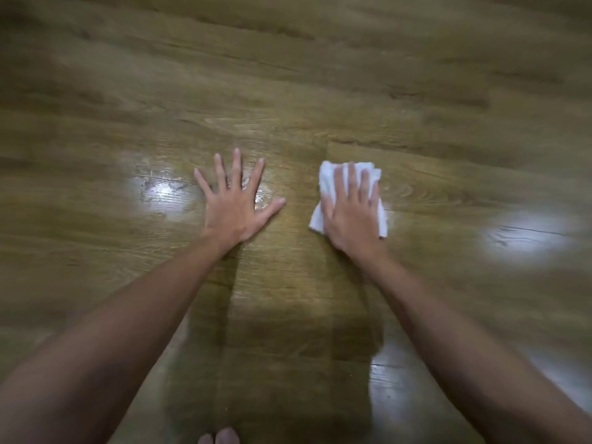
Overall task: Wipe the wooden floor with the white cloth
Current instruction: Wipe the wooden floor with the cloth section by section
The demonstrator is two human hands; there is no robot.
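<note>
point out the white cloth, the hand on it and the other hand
white cloth [326,174]: head view, upper left corner, clear of the fingers.
right hand [350,216]: head view, back of the hand, flat on the cloth.
left hand [232,209]: head view, back of the hand, fingers spread on the floor.

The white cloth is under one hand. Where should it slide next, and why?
Probably sideways toward the left hand. The right hand presses flat on the white cloth, and the wooden floor looks smeary and streaked around the shiny patch beside the left hand's spread fingers. That hand may need to lift out of the way first.
</note>
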